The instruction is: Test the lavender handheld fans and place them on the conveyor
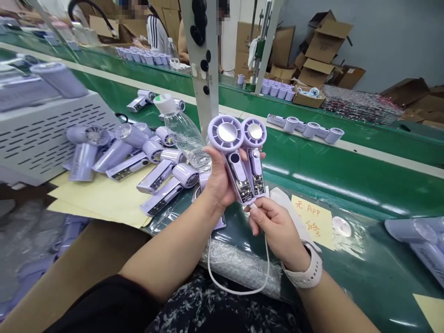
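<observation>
Two purple handheld fans are held upright side by side over the bench, the nearer fan (226, 132) overlapping the farther fan (255, 132). My left hand (222, 180) is wrapped round their handles, which have exposed circuit boards at the lower ends. At the bottom of the nearer handle, my right hand (268, 219) pinches the plug of a white cable (239, 292). The cable loops down toward my lap and back up. Whether the plug is fully seated is hidden by my fingers.
Several purple fans (161, 194) lie piled at left on yellow paper (93, 199), beside a clear bottle (185, 134) and a vented white box (45, 138). A handwritten yellow note (314, 217) lies at right. Beyond stands a metal post (204, 69); a person (157, 34) sits across the line.
</observation>
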Tool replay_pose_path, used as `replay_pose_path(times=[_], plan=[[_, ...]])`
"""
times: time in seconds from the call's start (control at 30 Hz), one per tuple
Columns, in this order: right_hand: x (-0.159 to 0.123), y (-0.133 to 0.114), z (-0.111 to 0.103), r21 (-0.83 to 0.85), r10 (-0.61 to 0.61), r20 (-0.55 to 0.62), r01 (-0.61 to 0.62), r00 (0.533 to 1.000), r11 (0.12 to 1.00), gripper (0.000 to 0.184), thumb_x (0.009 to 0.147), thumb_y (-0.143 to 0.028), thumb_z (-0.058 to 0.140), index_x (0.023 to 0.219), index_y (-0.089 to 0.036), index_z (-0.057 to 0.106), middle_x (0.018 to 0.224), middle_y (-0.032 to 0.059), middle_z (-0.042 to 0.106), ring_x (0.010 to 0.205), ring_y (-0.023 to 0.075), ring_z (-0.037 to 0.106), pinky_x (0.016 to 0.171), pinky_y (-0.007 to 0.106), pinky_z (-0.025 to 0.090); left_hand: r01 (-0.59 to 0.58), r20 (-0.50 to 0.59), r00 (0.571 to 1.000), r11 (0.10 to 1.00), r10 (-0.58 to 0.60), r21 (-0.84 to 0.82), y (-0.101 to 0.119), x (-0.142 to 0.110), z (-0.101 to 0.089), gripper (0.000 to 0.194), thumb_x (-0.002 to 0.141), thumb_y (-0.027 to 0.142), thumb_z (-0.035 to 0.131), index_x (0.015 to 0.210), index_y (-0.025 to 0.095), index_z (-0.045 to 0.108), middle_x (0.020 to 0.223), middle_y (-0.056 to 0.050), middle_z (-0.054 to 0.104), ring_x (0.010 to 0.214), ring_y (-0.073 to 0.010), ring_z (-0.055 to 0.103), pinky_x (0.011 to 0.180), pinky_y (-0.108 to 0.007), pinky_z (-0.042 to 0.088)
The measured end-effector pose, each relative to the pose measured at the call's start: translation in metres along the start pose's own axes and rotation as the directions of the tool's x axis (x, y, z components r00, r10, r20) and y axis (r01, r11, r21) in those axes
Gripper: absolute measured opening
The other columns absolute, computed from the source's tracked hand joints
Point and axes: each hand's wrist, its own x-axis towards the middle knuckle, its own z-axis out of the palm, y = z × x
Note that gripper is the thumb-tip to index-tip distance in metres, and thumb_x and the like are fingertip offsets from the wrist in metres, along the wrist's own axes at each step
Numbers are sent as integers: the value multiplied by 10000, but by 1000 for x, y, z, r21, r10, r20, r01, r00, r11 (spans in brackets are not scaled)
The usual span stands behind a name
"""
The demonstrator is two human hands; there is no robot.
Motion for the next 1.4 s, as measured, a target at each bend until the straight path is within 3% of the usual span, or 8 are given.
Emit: replay_pose_path(times=[0.27, 0.43, 0.63, 0.8, 0.9, 1.1, 1.27, 1.4], plan=[[-10, 9, 20, 41, -13, -208, 22, 978, 999, 485, 931, -670, 682, 806, -203, 641, 499, -72, 479, 470, 105, 429, 481, 238, 341, -77, -2, 997, 997, 78, 11, -7, -3, 2, 724, 719, 930, 619, 703, 207, 647, 1004, -105, 783, 1194, -351, 700, 961, -438, 593], [-10, 9, 18, 70, -10, -178, 23, 984, 997, 512, 910, -694, 702, 807, -196, 642, 486, -77, 464, 453, 97, 418, 462, 231, 333, -131, -48, 990, 991, 130, -5, -12, -3, 2, 747, 691, 954, 603, 665, 208, 631, 852, -66, 750, 1104, -315, 738, 951, -434, 611], [-9, 13, 27, 77, -40, -281, 64, 959, 995, 480, 972, -667, 638, 816, -213, 615, 493, -83, 437, 450, 107, 403, 457, 242, 321, -155, -31, 987, 987, 157, 41, -13, -4, 4, 755, 642, 961, 644, 656, 206, 630, 974, -88, 770, 1056, -310, 741, 805, -394, 630], [-9, 7, 21, -113, -196, -140, 181, 971, 977, 377, 1055, -511, 579, 829, -217, 648, 791, 18, 656, 763, 166, 603, 718, 288, 481, -114, -62, 992, 993, 114, 0, -12, -2, 2, 758, 653, 965, 638, 665, 208, 592, 952, -88, 754, 1087, -325, 725, 788, -392, 619], [-9, 1, 13, -220, -324, -114, 294, 939, 930, 331, 1053, -442, 591, 819, -219, 660, 1024, 51, 689, 999, 198, 627, 891, 309, 479, -67, -101, 993, 995, 59, -71, -7, 0, -1, 757, 686, 969, 601, 676, 215, 531, 961, -89, 746, 1095, -321, 720, 782, -395, 612], [-8, 8, 9, -130, -150, -252, 120, 956, 984, 397, 1043, -497, 606, 755, -223, 617, 614, -31, 581, 602, 146, 555, 622, 283, 435, -38, -30, 999, 999, 37, -22, -1, -4, 4, 754, 688, 970, 597, 654, 222, 500, 999, -93, 745, 1122, -332, 709, 769, -401, 606], [-9, 13, 17, 99, -41, -307, 75, 951, 992, 489, 993, -610, 640, 705, -235, 514, 471, -79, 470, 428, 117, 470, 466, 254, 349, -131, 13, 991, 989, 131, 71, -7, -12, 9, 755, 657, 976, 618, 634, 223, 565, 1016, -98, 747, 1131, -359, 699, 739, -402, 604], [-8, 10, 16, 38, -80, -263, 93, 961, 995, 441, 1033, -554, 595, 741, -226, 555, 566, -47, 556, 540, 136, 551, 553, 266, 427, -154, 45, 987, 987, 152, 40, -11, -13, 7, 751, 686, 964, 605, 663, 213, 631, 946, -94, 740, 1078, -347, 722, 724, -384, 604]])
